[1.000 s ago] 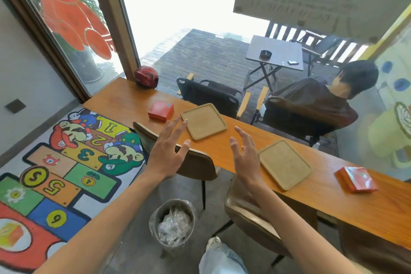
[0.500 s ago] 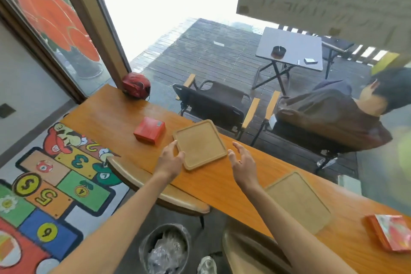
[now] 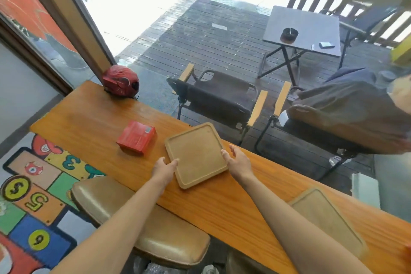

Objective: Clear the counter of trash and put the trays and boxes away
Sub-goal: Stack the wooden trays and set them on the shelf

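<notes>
Both hands came down onto the tray [image 3: 195, 154] | left hand [image 3: 164, 169] and right hand [image 3: 239, 162] touch opposite edges, tray between | fingers loosely curved, hold unclear

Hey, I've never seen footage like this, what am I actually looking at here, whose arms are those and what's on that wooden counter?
There is no machine here. A person wears a wide-angle camera on the head, so the one picture looks forward and down along their own bare arms. The left hand and the right hand sit at opposite edges of a square tan tray, fingers at its rim, apparently about to lift it. The tray lies flat on the long wooden counter. To its left sits a red box, and a red helmet stands at the far corner by the window. A second tan tray lies further right, partly behind the right forearm. Below the counter is a padded stool. Through the glass are patio chairs and a small table.
</notes>
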